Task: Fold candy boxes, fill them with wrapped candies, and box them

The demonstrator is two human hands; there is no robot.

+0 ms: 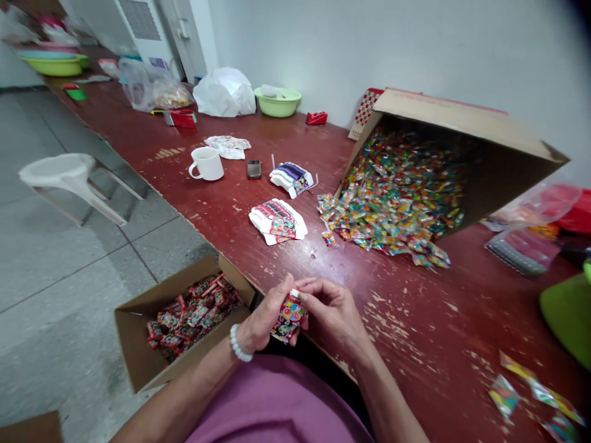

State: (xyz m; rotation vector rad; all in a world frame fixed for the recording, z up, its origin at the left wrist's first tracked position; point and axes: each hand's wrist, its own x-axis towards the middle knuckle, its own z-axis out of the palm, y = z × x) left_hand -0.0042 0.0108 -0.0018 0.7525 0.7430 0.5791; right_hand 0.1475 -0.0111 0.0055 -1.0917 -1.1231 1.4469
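Note:
A small colourful printed box [290,315] is held at the table's front edge. My left hand [268,314] is wrapped round its left side. My right hand [330,307] pinches the white flap at its top. Beyond my hands lie a fanned stack of flat red-patterned boxes [278,221] and a purple-patterned stack [292,177]. A large cardboard box [462,117] lies on its side at the right, with wrapped candies [392,191] spilling out. Below left, an open carton [133,344] holds many filled-looking small boxes [196,314].
On the red table [392,307] stand a white mug [206,164], a black device [253,169], a green basin [277,103] and plastic bags [225,92]. Loose packets [503,394] lie at the lower right, near a green container [567,317]. A white stool [69,172] stands left.

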